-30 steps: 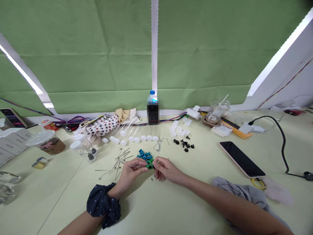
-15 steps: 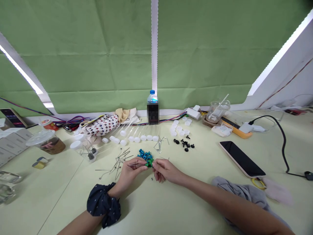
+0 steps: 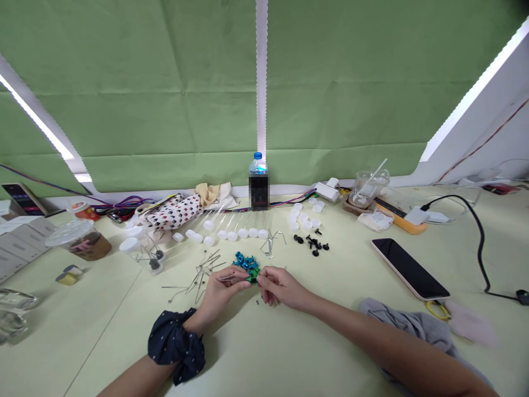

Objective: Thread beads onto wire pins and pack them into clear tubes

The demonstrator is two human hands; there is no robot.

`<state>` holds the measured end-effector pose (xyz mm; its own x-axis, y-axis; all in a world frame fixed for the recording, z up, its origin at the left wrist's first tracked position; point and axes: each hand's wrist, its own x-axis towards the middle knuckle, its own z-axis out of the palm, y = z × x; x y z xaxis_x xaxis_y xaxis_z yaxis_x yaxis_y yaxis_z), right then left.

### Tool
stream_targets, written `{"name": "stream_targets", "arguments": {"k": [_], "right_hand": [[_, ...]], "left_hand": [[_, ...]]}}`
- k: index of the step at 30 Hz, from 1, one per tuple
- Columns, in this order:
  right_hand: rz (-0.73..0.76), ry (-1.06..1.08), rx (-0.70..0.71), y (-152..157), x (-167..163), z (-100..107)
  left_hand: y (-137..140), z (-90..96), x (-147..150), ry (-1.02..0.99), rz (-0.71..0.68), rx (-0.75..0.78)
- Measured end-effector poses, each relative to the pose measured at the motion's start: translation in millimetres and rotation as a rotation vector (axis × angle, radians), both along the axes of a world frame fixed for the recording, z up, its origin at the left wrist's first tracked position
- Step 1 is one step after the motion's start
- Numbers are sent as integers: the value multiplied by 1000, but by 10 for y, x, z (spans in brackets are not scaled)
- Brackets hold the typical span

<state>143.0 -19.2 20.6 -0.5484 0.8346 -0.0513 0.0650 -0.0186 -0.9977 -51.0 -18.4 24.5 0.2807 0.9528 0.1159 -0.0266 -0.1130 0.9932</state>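
My left hand is closed on a small green metal part, pinched between thumb and fingers, and a thin metal rod runs across those fingers. Against the part's right side, my right hand pinches with thumb and forefinger; whatever is between those fingertips is too small to make out. Just behind the hands lies a pile of blue metal parts. Bent thin metal rods are strewn left of my left hand. A tiny metal piece lies on the table below my hands.
Black screws, L-shaped hex keys and white caps lie behind my right hand. Clear tubes with white caps line the back. A phone and grey cloth are right; a lidded cup stands left.
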Motion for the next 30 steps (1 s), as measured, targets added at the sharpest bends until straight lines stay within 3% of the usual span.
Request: {"name": "stream_targets", "arguments": {"k": [30], "right_hand": [[17, 6, -11, -5, -6, -17]], "left_hand": [[11, -39, -16, -15, 7, -5]]}}
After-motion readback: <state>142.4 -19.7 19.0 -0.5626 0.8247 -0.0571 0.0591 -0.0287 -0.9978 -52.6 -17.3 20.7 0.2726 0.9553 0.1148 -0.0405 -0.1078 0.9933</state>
